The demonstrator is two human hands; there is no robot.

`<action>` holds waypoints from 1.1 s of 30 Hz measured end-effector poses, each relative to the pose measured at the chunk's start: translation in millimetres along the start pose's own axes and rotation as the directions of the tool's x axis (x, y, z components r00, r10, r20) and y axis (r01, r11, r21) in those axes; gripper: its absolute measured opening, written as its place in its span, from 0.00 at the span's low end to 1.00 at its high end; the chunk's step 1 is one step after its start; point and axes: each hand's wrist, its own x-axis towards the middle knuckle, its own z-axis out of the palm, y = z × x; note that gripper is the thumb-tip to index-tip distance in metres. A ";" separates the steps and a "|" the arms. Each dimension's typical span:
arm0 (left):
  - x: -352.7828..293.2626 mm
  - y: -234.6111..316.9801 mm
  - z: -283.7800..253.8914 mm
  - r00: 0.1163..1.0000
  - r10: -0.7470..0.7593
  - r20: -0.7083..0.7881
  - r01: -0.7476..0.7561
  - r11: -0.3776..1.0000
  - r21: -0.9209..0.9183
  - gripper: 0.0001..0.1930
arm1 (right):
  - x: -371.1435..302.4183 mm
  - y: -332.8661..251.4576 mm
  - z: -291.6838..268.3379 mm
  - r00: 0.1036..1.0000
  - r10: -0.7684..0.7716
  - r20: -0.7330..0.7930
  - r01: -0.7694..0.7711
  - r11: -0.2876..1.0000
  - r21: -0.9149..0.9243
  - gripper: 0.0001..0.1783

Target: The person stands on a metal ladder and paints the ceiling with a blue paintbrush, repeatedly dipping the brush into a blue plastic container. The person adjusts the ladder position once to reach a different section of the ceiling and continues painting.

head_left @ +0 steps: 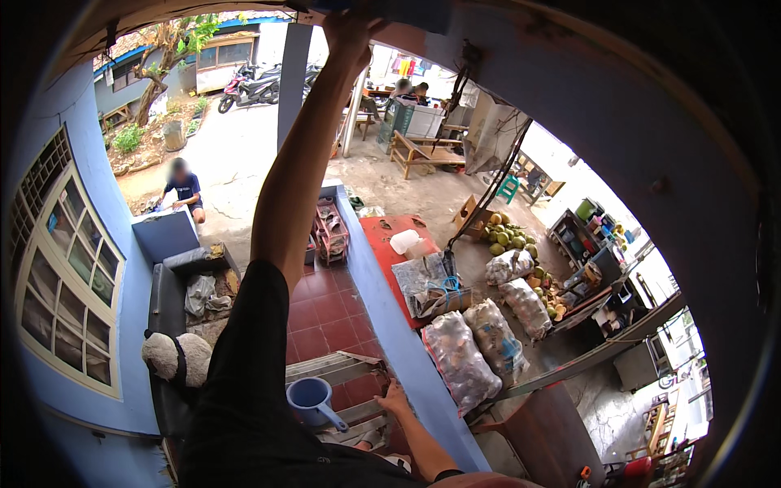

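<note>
- Overhead, the left hand (350, 39) is raised against the dark blue surface (419, 15); its fingers are too obscured to tell whether they grip.
- Below, the right hand (395, 400) is at the edge of the metal ladder (321, 368), fingers partly bent; a firm grip cannot be confirmed.
- One blue dipper (309, 402) sits on the ladder, left of the right hand and apart from it.
- Low blue wall (386, 313) runs just right of the ladder; red-tiled floor (317, 309) extends beyond.
- Counted past the wall: four filled sacks (462, 362).
</note>
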 end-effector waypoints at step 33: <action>-82.8 31.8 -8.7 0.975 0.110 -0.193 -0.058 0.965 0.256 0.13 | 2.8 -6.2 -0.3 0.995 -0.097 0.019 0.097 0.995 0.021 0.54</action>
